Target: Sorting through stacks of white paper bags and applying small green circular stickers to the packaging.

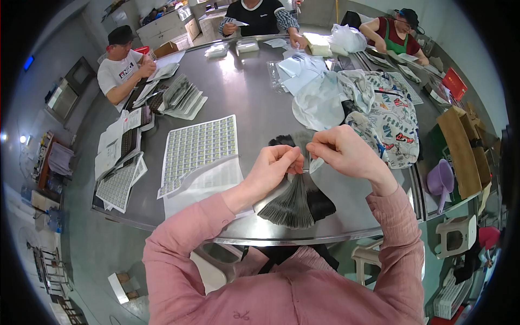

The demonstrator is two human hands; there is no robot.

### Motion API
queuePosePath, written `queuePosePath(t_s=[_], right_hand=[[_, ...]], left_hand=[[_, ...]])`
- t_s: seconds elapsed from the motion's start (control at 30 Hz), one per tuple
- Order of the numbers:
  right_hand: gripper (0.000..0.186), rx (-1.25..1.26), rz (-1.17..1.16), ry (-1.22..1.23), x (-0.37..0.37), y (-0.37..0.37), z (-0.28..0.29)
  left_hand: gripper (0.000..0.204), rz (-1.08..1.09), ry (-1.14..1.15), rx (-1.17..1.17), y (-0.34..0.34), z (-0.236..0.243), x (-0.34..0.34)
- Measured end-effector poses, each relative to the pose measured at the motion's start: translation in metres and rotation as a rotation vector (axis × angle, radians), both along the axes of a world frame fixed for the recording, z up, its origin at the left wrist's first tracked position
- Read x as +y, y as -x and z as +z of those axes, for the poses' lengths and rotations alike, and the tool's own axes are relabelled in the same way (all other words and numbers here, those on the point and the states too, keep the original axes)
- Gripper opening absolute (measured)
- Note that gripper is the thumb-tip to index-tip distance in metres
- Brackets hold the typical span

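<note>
My left hand (pixel 272 167) and my right hand (pixel 346 154) are raised in front of me, close together, each with thumb and fingers pinched. What they pinch is too small to make out. Beneath them on the metal table lies a narrow-waisted bundle of thin strips, with a grey fanned part (pixel 287 208) spreading toward me and a black part (pixel 321 205) along its right side. More dark strips (pixel 281 141) show beyond my fingers. A small whitish piece (pixel 316 164) sits just below my right fingertips, and the bundle's middle is partly hidden by my hands.
Left of the bundle lies a printed label sheet (pixel 203 143) over white paper (pixel 208 181). Fanned grey stacks (pixel 184 97) are farther left. A patterned cloth bag (pixel 398 122) and white plastic bags (pixel 319 100) stand right. A purple scoop (pixel 440 177) is beyond. Several people work around the table.
</note>
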State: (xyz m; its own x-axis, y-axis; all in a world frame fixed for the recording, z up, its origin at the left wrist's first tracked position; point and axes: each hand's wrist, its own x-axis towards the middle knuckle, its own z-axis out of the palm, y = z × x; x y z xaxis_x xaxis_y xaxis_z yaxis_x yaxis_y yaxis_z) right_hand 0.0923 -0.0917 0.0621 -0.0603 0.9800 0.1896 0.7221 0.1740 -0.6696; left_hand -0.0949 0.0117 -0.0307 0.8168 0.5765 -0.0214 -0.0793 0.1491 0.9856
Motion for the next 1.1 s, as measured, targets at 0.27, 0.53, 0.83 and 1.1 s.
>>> queuePosePath(t_s=[0.27, 0.53, 0.83, 1.1], right_hand=[[0.025, -0.023, -0.020, -0.033, 0.000, 0.000, -0.006], [0.019, 0.177, 0.108, 0.057, 0.015, 0.005, -0.006], [0.026, 0.069, 0.205, 0.151, 0.015, -0.029, -0.040], [0.009, -0.122, 0.007, -0.165, -0.005, -0.027, -0.048]], left_hand=[[0.021, 0.084, -0.036, -0.043, -0.009, 0.000, -0.010], [0.013, 0.110, -0.500, 0.006, -0.011, -0.007, -0.013], [0.018, 0.057, -0.598, 0.030, -0.010, -0.006, -0.006], [0.022, -0.108, 0.067, 0.083, -0.003, 0.005, 0.019]])
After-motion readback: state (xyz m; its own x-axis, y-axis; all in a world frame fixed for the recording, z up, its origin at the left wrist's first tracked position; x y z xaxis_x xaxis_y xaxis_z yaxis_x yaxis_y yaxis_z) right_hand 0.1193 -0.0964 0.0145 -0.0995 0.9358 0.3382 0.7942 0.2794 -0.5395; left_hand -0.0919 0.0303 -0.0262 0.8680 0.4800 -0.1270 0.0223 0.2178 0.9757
